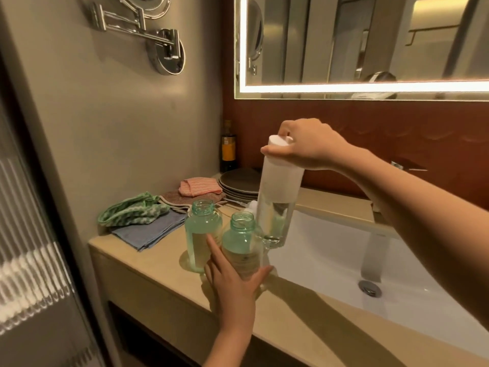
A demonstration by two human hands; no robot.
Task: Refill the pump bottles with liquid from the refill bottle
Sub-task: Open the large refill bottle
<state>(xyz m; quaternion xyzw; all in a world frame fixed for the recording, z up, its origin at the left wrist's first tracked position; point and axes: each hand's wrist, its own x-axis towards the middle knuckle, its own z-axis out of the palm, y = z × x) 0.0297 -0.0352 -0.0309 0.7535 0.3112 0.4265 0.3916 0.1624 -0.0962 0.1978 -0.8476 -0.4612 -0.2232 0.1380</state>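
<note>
White cap, white band under the right hand (312, 144); refill (280, 186) clear below that grip. Left hand (232, 282) grips a pale aqua bottle (242, 242), cream label. Aqua twin (202, 231) just beside. Beyond: green-and-white patterned cloth (132, 211), blue-grey cloth (150, 230), pink striped cloth (198, 186), dark olive plates (239, 182). Beige counter (158, 266), white sink (330, 255).

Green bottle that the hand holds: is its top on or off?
Off. The green bottle in the left hand shows a bare, open threaded neck, with no pump on it.
</note>
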